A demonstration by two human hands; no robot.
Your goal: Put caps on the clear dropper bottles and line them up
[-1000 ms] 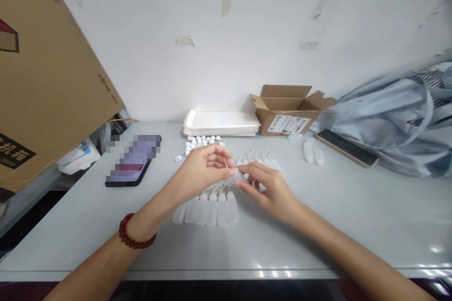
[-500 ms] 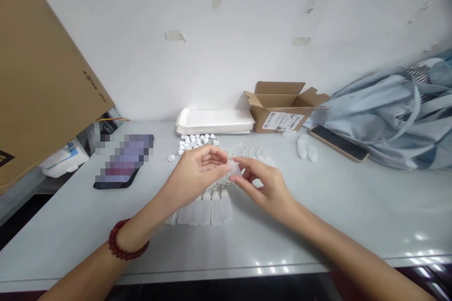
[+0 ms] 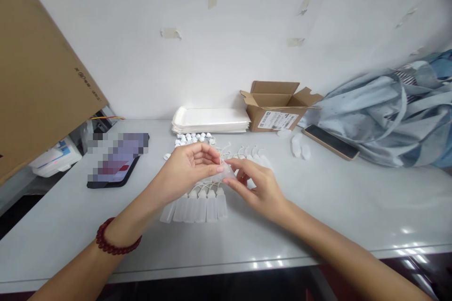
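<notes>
My left hand (image 3: pixel 187 164) and right hand (image 3: pixel 261 188) pinch a small translucent white plastic piece (image 3: pixel 229 172) from both sides, likely for steadiness.

A: Translucent piece (image 3: pixel 229 172), legible?
B: Partly. Fingertips of the left hand (image 3: pixel 188 165) and right hand (image 3: pixel 259 188) cover portions; exact shape cannot be read.
A: White caps (image 3: pixel 192 138)?
B: Cluster runs behind the left hand; no reliable count.
A: Small carton (image 3: pixel 277 119)?
B: Label print too small to read.
A: Left-side phone (image 3: pixel 123 157)?
B: Screen pixelated, content unreadable.
A: Frame edges?
B: 3 sides crop: large cardboard box (image 3: pixel 42 70) at left, blue-grey bag (image 3: pixel 370 113) at right, 2 forearms (image 3: pixel 332 240) at bottom.
</notes>
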